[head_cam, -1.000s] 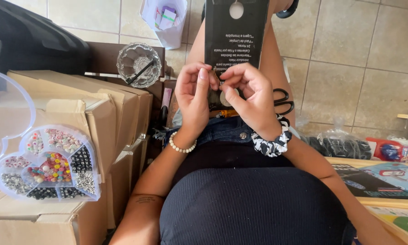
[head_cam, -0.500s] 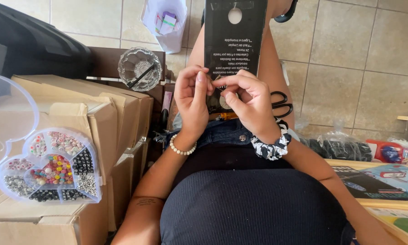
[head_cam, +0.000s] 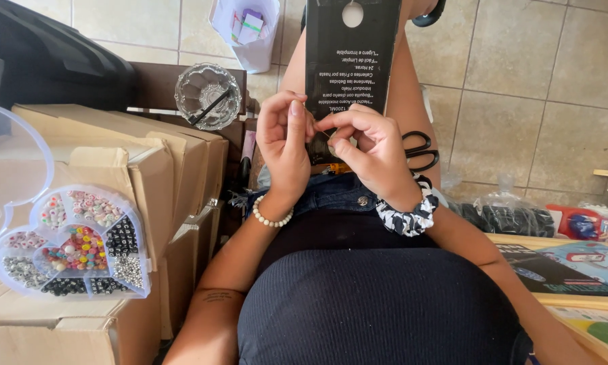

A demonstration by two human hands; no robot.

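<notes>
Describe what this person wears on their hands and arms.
Both arms are bare, no sleeves or gloves. The left hand has a white bead bracelet at its wrist; the right hand a black-and-white patterned scrunchie. The left forearm bears a small dark tattoo.

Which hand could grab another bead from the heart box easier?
Probably the left hand. The bead box sits on cardboard boxes on that side, while the right hand would have to cross the lap. Both hands are now pinching something small together.

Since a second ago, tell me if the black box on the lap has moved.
Cannot tell. The black box sits the same against the scissors and lap; its slight shift in frame matches the bead tray, so likely the camera moved.
</notes>
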